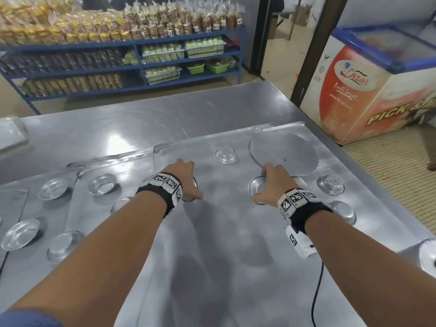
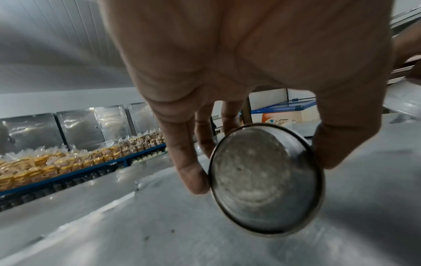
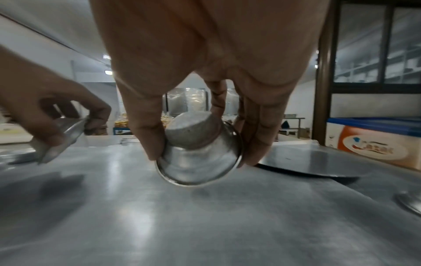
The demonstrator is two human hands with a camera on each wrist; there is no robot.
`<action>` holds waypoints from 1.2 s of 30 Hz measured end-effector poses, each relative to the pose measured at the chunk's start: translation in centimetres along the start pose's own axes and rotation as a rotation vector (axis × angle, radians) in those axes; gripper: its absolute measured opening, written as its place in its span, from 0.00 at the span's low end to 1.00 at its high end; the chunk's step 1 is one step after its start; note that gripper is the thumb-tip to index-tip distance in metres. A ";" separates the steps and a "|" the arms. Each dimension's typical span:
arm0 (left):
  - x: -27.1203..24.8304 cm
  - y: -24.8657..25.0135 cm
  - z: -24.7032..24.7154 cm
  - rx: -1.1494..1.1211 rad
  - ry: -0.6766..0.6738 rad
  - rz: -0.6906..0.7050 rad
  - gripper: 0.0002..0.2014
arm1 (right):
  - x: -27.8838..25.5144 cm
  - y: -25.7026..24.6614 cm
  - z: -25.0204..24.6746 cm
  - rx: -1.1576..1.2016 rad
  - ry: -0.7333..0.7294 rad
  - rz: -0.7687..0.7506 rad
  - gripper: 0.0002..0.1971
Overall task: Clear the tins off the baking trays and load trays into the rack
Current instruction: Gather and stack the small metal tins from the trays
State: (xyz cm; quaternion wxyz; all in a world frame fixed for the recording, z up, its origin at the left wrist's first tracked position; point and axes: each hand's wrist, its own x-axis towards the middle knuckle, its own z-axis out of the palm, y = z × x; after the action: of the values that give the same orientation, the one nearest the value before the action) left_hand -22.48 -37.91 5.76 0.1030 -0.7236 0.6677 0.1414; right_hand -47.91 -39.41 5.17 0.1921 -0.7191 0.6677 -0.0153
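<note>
Several small round metal tins lie scattered on flat steel baking trays [image 1: 212,244] on a steel table. My left hand [image 1: 188,182] pinches one tin [image 2: 266,180] between thumb and fingers; it is tilted, with its mouth facing the left wrist camera. My right hand [image 1: 266,182] grips another tin [image 3: 200,158] by its rim, also tilted, just above the tray. The left hand [image 3: 56,117] with its tin shows in the right wrist view too. Loose tins sit at the tray's far middle [image 1: 226,155] and right side [image 1: 330,185].
A flat round metal disc [image 1: 284,155] lies just beyond my right hand. More tins [image 1: 102,184] sit on the trays to the left. Blue shelving [image 1: 188,38] with packaged goods stands behind the table, a chest freezer [image 1: 377,90] at right. A black cable [image 1: 316,291] hangs by my right arm.
</note>
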 end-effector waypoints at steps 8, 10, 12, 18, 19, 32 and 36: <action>-10.0 -3.5 -1.4 -0.055 -0.010 0.076 0.27 | -8.4 -6.2 1.3 0.055 -0.048 -0.174 0.29; -13.1 -4.6 -0.6 -0.073 -0.007 0.074 0.28 | -10.4 -7.8 1.4 0.022 -0.087 -0.223 0.27; -16.1 -5.6 0.7 -0.085 -0.003 0.064 0.28 | -12.5 -9.4 1.7 -0.027 -0.131 -0.285 0.21; -24.4 -8.6 5.1 -0.247 -0.057 0.032 0.22 | -19.1 -12.8 3.6 -0.089 -0.247 -0.425 0.25; -25.6 -9.2 5.8 -0.271 -0.053 0.028 0.24 | -20.1 -13.2 4.1 -0.107 -0.274 -0.444 0.24; -36.5 -11.8 12.7 -0.338 -0.089 -0.014 0.43 | -29.8 -14.5 11.3 -0.324 -0.519 -0.745 0.50; -37.6 -11.3 13.6 -0.380 -0.157 0.009 0.40 | -31.0 -14.6 12.6 -0.467 -0.535 -0.791 0.51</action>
State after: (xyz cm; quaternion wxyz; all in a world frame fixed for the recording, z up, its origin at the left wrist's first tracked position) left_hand -14.76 2.90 5.45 0.0157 -0.7136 0.6224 0.3213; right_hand -33.85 -5.71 5.11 0.1700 -0.9184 0.2588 0.2463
